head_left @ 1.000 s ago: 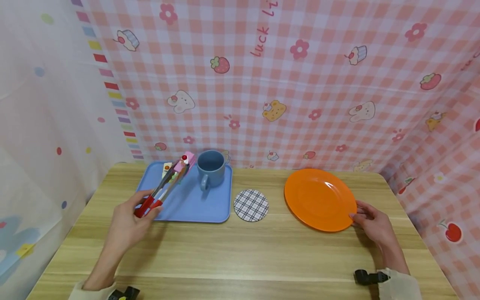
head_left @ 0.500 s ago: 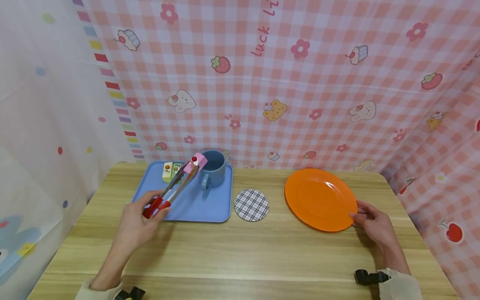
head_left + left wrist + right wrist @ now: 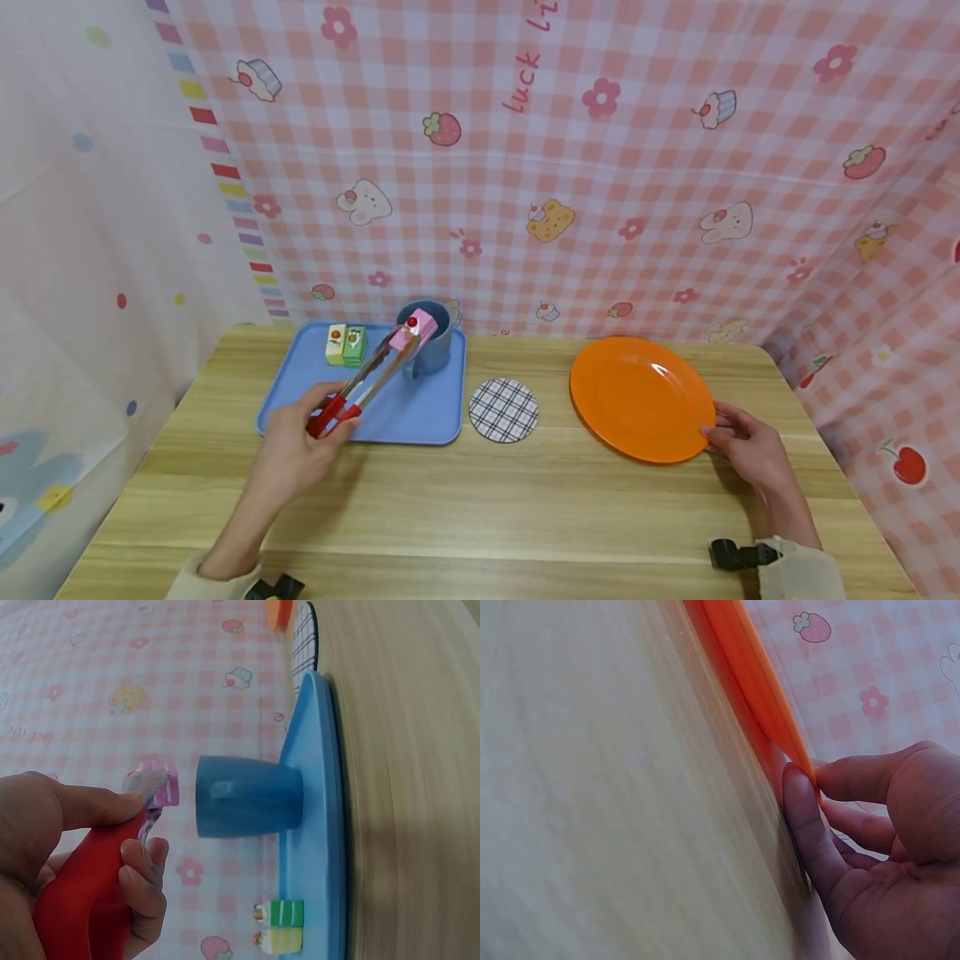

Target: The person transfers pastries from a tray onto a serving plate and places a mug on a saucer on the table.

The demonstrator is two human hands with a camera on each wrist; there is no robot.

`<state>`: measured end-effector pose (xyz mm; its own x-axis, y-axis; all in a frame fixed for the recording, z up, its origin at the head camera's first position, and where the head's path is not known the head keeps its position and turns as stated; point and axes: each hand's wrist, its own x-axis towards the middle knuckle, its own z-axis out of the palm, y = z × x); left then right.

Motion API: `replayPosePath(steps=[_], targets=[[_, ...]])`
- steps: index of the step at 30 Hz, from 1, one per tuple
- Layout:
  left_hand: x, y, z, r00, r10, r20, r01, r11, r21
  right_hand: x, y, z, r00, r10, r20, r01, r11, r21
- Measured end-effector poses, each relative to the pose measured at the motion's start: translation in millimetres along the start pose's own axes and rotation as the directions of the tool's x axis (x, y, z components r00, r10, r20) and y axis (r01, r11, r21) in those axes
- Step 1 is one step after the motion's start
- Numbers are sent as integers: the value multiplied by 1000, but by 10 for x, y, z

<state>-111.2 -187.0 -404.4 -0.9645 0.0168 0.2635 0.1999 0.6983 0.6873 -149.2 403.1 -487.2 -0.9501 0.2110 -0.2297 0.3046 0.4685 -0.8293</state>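
My left hand (image 3: pixel 300 437) grips red-handled metal tongs (image 3: pixel 330 414). Between the tong tips is a pink toy cake slice (image 3: pixel 422 327) topped with a red ball. The left wrist view shows the pink slice (image 3: pixel 171 787) apart from the blue mug (image 3: pixel 247 796), beyond its rim. That mug (image 3: pixel 435 354) stands upright on a blue tray (image 3: pixel 420 425), its handle partly covered by the tongs in the head view. At the far right, my right hand (image 3: pixel 753 446) pinches the edge of an orange plate (image 3: pixel 641 400); thumb and fingers (image 3: pixel 802 791) take its rim from both sides.
Yellow (image 3: pixel 335 346) and green toy cake slices (image 3: pixel 354 346) stand side by side at the tray's back left. A round checked coaster (image 3: pixel 503 410) lies between tray and plate on the wooden table (image 3: pixel 525 517). A pink checked cloth (image 3: pixel 495 183) hangs behind.
My left hand has moved right, carrying the pink cake slice in the tongs from left of the mug to over it. The yellow and green slices are now uncovered. My right hand stays on the plate.
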Motion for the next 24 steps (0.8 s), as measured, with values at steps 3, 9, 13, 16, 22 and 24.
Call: replayPosePath(steps=[3, 9, 13, 16, 22, 24], targets=[[8, 26, 28, 1000, 19, -10, -19, 1000, 0, 2, 0, 0, 1000, -2, -1, 2, 1000, 0], [24, 58, 84, 1000, 28, 7, -28, 1000, -14, 1, 23, 3, 1000, -1, 3, 1, 1000, 0], [33, 56, 136, 999, 23, 26, -22, 1000, -22, -7, 41, 15, 1000, 12, 17, -12, 1000, 6], [38, 64, 178, 999, 17, 40, -16, 999, -28, -8, 39, 18, 1000, 11, 17, -11, 1000, 12], [57, 114, 257, 998, 10, 60, -7, 998, -56, 6, 22, -1, 1000, -9, 8, 9, 1000, 22], [64, 129, 286, 997, 6, 73, -1, 998, -62, 10, 19, -7, 1000, -13, 9, 13, 1000, 26]])
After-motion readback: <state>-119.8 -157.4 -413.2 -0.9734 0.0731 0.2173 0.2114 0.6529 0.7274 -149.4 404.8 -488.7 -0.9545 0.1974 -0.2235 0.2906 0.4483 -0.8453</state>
